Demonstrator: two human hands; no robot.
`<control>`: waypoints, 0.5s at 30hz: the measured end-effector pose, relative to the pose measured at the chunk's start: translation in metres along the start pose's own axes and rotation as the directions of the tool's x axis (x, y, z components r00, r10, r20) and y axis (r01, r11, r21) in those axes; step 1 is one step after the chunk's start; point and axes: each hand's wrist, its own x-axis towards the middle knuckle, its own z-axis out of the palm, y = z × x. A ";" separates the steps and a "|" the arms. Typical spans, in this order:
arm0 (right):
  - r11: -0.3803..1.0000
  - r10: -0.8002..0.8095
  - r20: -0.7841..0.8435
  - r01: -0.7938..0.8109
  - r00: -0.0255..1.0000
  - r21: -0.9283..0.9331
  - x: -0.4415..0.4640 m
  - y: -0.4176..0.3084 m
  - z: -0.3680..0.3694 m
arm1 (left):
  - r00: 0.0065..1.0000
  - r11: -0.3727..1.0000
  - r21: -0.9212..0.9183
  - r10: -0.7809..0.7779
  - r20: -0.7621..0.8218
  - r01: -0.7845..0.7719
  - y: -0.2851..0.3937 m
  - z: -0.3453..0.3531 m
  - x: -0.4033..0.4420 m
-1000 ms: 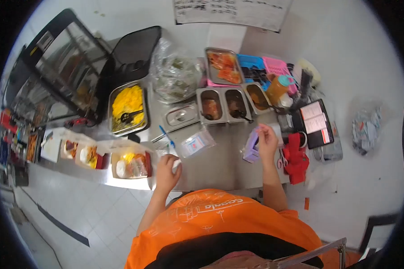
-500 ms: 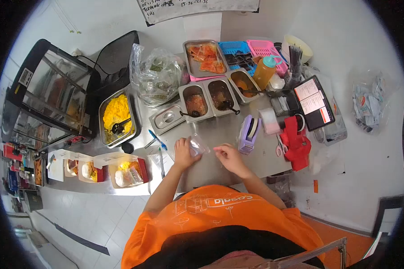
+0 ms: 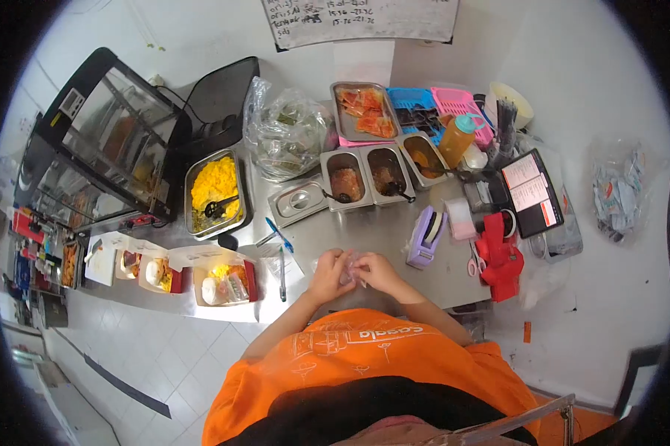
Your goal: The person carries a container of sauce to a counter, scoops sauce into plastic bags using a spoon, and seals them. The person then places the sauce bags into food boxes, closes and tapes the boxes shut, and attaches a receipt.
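Close to the counter's front edge, my two hands have come together around a small clear plastic bag (image 3: 347, 275). My left hand (image 3: 328, 276) grips its left side with curled fingers. The fingers of my right hand (image 3: 379, 273) pinch the bag's right side. Much of the bag is hidden by the fingers, and I cannot make out whether anything is inside. Left of my hands lie a pen (image 3: 282, 275) and a blue pen (image 3: 278, 233) on paper. A purple tape dispenser (image 3: 425, 238) stands to the right.
Metal pans of red sauce (image 3: 345, 184), dark sauce (image 3: 386, 178) and yellow food (image 3: 216, 189) stand behind. Open food boxes (image 3: 223, 284) line the left front edge. Scissors (image 3: 475, 262), a red tape dispenser (image 3: 500, 260) and an orange squeeze bottle (image 3: 457, 141) are on the right.
My right hand has moved in to the bag and now pinches it beside my left hand. The bag is more bunched up. The camera view has shifted slightly.
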 end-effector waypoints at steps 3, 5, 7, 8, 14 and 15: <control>0.994 0.107 -0.022 -0.108 0.994 -0.027 -0.002 0.004 0.003 | 1.000 1.000 -0.019 0.005 0.008 -0.005 -0.001 0.000 -0.001; 0.988 0.152 -0.042 -0.151 0.988 0.021 -0.004 0.005 -0.001 | 1.000 1.000 -0.030 0.006 0.005 -0.006 -0.002 -0.002 0.000; 0.981 0.170 -0.070 -0.163 0.983 0.103 -0.007 0.003 -0.006 | 1.000 0.999 -0.046 0.012 0.000 -0.012 -0.004 -0.003 0.002; 0.975 0.183 -0.087 -0.170 0.979 0.143 -0.008 0.002 -0.009 | 1.000 0.999 -0.053 0.003 -0.002 -0.003 -0.004 -0.004 0.004; 0.958 0.228 -0.202 -0.182 0.953 0.223 -0.008 0.003 -0.026 | 0.998 0.991 -0.116 -0.062 0.021 0.064 -0.017 -0.004 0.016; 0.971 0.214 -0.244 -0.179 0.946 0.157 -0.008 -0.003 -0.029 | 0.997 0.989 -0.127 -0.068 0.022 0.071 -0.018 -0.003 0.019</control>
